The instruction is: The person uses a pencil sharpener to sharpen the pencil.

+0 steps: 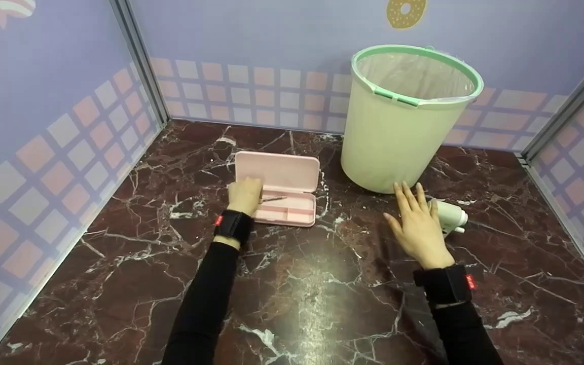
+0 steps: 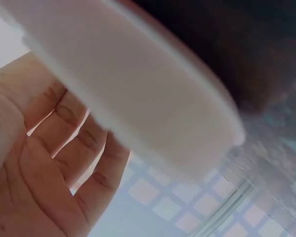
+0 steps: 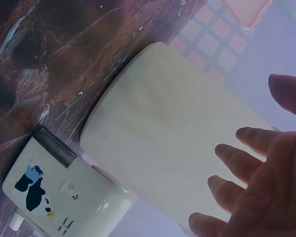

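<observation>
My left hand (image 1: 245,196) is over the left end of an open pink pencil case (image 1: 302,217), its fingertips hidden from the head camera. In the left wrist view, the fingers (image 2: 79,136) pass behind the case's pale side wall (image 2: 138,89). A thin, pen-like item (image 1: 274,198) lies across the case beside that hand; I cannot tell whether the hand pinches it. My right hand (image 1: 420,228) is spread in front of the trash bin (image 1: 393,137), fingers straight and holding nothing. Just right of it stands a cream, panda-printed pencil sharpener (image 3: 64,187) with a white knob.
The bin, light green with a green rim (image 1: 396,98) and a clear liner, stands at the back right. Patterned walls (image 1: 271,40) enclose the dark marbled tabletop (image 1: 312,294) at the back and sides. The case's lid (image 1: 278,170) stands raised toward the back.
</observation>
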`<state>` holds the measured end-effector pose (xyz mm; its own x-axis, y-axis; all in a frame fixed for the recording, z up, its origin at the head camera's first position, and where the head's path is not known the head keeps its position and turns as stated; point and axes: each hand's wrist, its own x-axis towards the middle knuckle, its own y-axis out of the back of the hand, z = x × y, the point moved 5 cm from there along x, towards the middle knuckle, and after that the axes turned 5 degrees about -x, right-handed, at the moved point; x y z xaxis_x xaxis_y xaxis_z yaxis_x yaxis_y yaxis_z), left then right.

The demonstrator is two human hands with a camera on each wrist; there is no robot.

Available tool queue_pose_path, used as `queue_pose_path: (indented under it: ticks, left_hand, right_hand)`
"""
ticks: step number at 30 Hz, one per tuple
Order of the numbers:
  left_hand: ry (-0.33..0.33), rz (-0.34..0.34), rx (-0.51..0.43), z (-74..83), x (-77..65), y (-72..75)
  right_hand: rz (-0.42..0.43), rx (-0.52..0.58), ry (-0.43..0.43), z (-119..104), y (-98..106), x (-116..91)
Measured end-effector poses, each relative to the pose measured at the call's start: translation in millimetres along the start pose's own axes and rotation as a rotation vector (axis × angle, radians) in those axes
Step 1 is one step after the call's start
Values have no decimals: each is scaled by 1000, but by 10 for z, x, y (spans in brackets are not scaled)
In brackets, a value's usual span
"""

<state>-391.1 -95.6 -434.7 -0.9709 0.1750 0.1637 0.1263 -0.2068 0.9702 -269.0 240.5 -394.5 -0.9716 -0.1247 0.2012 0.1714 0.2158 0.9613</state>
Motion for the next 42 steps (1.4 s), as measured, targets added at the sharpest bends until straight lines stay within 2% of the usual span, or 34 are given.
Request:
queue_pose_path:
  ticks: [7, 10, 14, 17, 19, 21, 23, 26, 33, 37, 42]
  left_hand:
    - [-44, -28, 53, -3, 0, 3]
    - [-53, -23, 55, -3, -14, 67]
    - [-80, 24, 46, 35, -54, 232]
    - [-121, 88, 29, 85, -95, 371]
    - [-157, 134, 2, 128, -134, 462]
    - [-194, 151, -45, 185, -170, 539]
    - [-236, 139, -89, 257, -205, 604]
    - [-291, 72, -139, 373, -237, 665]
    - [-395, 5, -186, 546, -335, 772]
    - [-441, -38, -206, 598, -394, 813]
    - [-459, -98, -242, 646, -436, 830]
  right_hand:
    - [-10, -5, -2, 0, 1, 14]
    - [-8, -7, 1, -5, 7, 23]
    - [-3, -4, 1, -4, 22, 33]
    - [-2, 0, -4, 10, 36, 37]
    - [-1, 4, -5, 22, 43, 37]
    - [-2, 7, -7, 36, 48, 35]
    - [-3, 10, -9, 51, 51, 30]
    - [-11, 13, -12, 74, 53, 21]
    - [-14, 1, -24, 159, 79, 3]
    - [21, -15, -30, 267, 107, 6]
    - [98, 22, -78, 496, 139, -5]
